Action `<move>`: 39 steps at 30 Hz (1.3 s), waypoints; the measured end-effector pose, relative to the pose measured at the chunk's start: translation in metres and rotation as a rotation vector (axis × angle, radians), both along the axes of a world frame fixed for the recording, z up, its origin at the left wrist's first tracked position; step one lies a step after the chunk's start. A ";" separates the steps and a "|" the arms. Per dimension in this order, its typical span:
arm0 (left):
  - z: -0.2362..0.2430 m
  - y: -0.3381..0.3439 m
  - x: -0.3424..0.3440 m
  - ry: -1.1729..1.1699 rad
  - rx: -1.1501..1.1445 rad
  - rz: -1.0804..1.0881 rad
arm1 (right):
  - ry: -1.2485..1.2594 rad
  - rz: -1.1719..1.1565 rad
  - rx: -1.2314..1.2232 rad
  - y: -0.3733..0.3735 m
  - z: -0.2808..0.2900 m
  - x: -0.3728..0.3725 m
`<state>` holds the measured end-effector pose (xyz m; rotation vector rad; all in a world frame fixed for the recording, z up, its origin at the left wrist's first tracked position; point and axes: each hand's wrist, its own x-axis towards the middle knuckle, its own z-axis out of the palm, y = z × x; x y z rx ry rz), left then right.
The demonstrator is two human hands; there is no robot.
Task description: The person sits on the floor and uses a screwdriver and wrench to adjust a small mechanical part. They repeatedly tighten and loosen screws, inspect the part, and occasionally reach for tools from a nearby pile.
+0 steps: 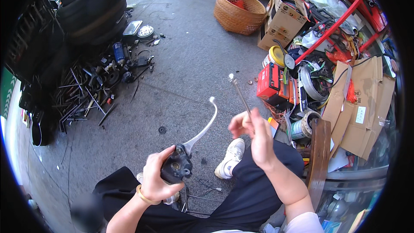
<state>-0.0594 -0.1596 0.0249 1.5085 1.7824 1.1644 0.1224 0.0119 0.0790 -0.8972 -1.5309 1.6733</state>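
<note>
My left hand [154, 177] is closed around the black body of a brake lever assembly [176, 166], held above my lap. Its curved silver lever [206, 128] points up and away from me, ending in a rounded tip. To the right, my right hand [255, 136] is raised over my right knee. Between its fingers is a slim metal rod tool [240, 92] with a bright, socket-like far end, tilted up and to the left. The tool's near end is hidden by the hand. Tool and lever assembly are apart.
Loose hand tools [88, 90] and stacked tires [92, 8] lie at the left. A wicker basket [239, 12] stands at the back. Right of me are a red battery [271, 82], cardboard [362, 108] and a wooden stool edge [319, 159]. A small black ring [162, 130] lies on the floor.
</note>
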 end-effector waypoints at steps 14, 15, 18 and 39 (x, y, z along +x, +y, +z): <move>-0.007 -0.001 0.002 0.285 0.089 0.162 | -0.488 0.446 0.913 -0.015 -0.014 -0.010; -0.006 -0.002 0.002 0.279 0.092 0.169 | -0.487 0.445 0.918 -0.015 -0.016 -0.010; -0.005 -0.002 0.002 0.228 0.094 0.157 | -0.464 0.427 0.928 -0.015 -0.018 -0.012; -0.007 -0.002 0.007 0.586 0.301 0.178 | -0.377 0.449 1.074 -0.016 -0.022 -0.012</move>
